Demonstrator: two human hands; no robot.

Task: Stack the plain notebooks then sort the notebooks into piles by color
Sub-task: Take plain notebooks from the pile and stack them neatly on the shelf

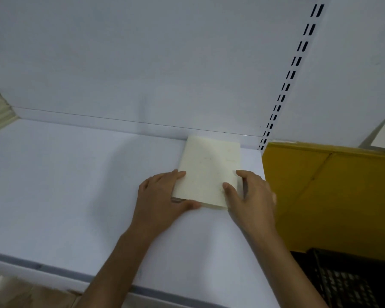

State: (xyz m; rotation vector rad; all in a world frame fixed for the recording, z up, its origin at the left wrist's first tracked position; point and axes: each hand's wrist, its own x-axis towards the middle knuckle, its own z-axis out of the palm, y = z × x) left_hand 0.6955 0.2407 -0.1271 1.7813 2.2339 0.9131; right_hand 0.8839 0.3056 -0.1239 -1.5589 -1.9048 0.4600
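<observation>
Cream notebooks (207,172) stacked flat near shelf's back

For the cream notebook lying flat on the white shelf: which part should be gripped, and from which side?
Grip its two long side edges at the near corners, coming from the front. The cream notebook lies flat on the shelf with its far end close to the back wall, so the near end is likely the freest. The left hand and right hand hold it there.

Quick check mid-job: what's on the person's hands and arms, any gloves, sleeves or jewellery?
Both the left hand and right hand are bare: no gloves, rings or watch visible. Both forearms are uncovered to the frame's edge; no sleeve shows.
</observation>
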